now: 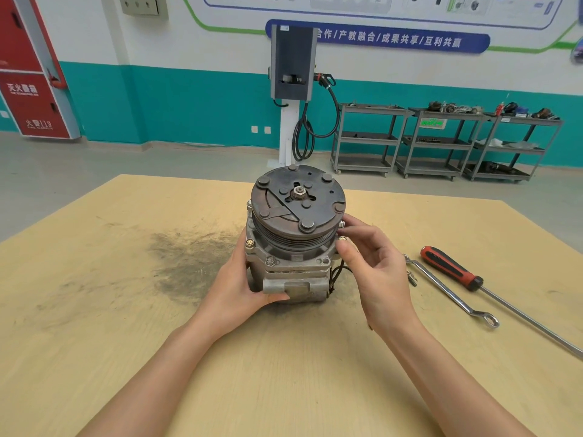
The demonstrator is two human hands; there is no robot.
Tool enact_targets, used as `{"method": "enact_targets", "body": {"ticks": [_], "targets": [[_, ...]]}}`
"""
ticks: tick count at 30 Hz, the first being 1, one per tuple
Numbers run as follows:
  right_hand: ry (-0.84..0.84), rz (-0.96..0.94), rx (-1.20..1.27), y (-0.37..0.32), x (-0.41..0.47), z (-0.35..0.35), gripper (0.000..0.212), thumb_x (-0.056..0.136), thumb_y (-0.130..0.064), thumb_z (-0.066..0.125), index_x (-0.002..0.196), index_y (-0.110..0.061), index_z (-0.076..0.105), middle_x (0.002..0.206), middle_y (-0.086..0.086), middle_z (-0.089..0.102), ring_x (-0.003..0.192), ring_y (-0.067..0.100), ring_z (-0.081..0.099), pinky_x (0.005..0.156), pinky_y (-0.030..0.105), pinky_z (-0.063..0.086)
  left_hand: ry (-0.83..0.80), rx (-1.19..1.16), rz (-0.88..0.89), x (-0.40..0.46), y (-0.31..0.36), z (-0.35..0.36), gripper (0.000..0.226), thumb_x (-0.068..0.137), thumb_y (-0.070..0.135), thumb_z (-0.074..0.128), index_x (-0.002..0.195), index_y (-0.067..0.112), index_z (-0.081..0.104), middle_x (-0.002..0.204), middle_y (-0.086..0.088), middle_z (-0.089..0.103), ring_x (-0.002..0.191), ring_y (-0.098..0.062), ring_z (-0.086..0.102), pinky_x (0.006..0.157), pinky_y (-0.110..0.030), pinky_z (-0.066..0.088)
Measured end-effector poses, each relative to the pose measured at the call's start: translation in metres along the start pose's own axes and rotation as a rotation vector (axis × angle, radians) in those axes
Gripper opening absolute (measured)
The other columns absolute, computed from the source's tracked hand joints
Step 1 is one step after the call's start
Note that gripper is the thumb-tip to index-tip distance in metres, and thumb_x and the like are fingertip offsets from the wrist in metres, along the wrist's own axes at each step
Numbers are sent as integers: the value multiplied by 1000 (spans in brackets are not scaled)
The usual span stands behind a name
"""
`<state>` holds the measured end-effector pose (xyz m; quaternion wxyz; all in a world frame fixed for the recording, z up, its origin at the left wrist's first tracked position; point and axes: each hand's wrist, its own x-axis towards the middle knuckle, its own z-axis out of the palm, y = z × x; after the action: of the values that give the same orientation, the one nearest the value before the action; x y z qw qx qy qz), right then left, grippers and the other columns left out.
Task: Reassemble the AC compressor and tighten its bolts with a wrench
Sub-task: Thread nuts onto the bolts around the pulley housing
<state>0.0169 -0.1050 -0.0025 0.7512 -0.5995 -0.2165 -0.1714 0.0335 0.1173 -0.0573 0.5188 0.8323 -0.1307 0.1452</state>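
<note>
Two bare forearms reach in from the near edge over the pale plywood bench, which fills most of the view and carries a dark greasy smudge to the left of the work. At the middle of the bench stands the grey cast-metal AC compressor, upright on its end, its rusty brown round clutch plate facing up with a hex nut at the centre and a grooved pulley beneath it.

On the compressor's left flank the left hand makes its grip: the fingers wrap behind the housing and the thumb lies across the lower front, so the body sits clasped in that hand. To the compressor's right, the right hand has its fingers loosely curled, fingertips touching the flange by a brass-coloured bolt; whether it pinches the bolt cannot be told. Another brass-coloured bolt sits in the flange on the left.

Right of the hands, apart from the compressor, lie a long silver offset ring wrench and a red-and-black-handled screwdriver with a long steel shaft, roughly side by side.

Beyond the bench is a grey floor, a white and teal wall, a grey wall charger on a white post, grey metal shelf trolleys and a red fire cabinet.
</note>
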Motion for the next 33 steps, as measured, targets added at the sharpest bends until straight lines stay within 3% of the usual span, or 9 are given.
{"method": "enact_targets", "body": {"ticks": [3,9,13,20,25,29,33], "targets": [[-23,-4,-24,0,-1,-2,12,90,-9,61,97,-15,69,127,-7,65,123,12,57,96,23,49,-3,-3,-2,0,-1,0,105,57,48,89,142,21,35,114,51,50,108,27,46,79,6,36],[20,-5,19,1,2,1,13,86,0,65,88,-11,58,124,-3,67,121,13,59,97,25,49,7,-21,-4,-1,5,0,115,47,74,80,141,26,34,116,51,49,111,27,45,80,6,35],[-40,-29,-31,1,0,-2,14,91,-9,59,99,-16,68,127,-8,64,122,11,57,94,20,49,5,-16,-7,-1,3,0,112,49,68,82,141,26,35,115,51,50,109,27,46,78,6,36],[9,-23,-13,4,3,0,8,84,-8,65,87,-13,60,123,-5,67,120,12,59,97,24,49,0,-7,-19,0,1,1,114,48,63,84,142,21,35,113,51,51,108,27,47,78,6,36],[-53,-43,-42,3,2,-4,14,92,-11,59,101,-15,68,128,-7,64,123,13,57,92,19,49,0,-8,-20,0,3,1,114,48,64,82,143,21,34,114,50,51,108,26,47,79,6,36],[-27,-16,-22,2,3,-2,4,88,-9,63,91,-12,64,125,-3,66,121,14,58,91,20,50,-5,-11,-21,0,3,0,111,51,58,85,142,21,34,115,47,53,111,23,48,80,4,38],[17,-16,-10,3,4,0,12,86,-2,66,87,-9,56,123,-3,67,120,12,59,99,24,48,-10,-8,-35,0,2,0,108,54,51,88,143,21,34,115,47,54,110,23,49,80,4,38]]}}
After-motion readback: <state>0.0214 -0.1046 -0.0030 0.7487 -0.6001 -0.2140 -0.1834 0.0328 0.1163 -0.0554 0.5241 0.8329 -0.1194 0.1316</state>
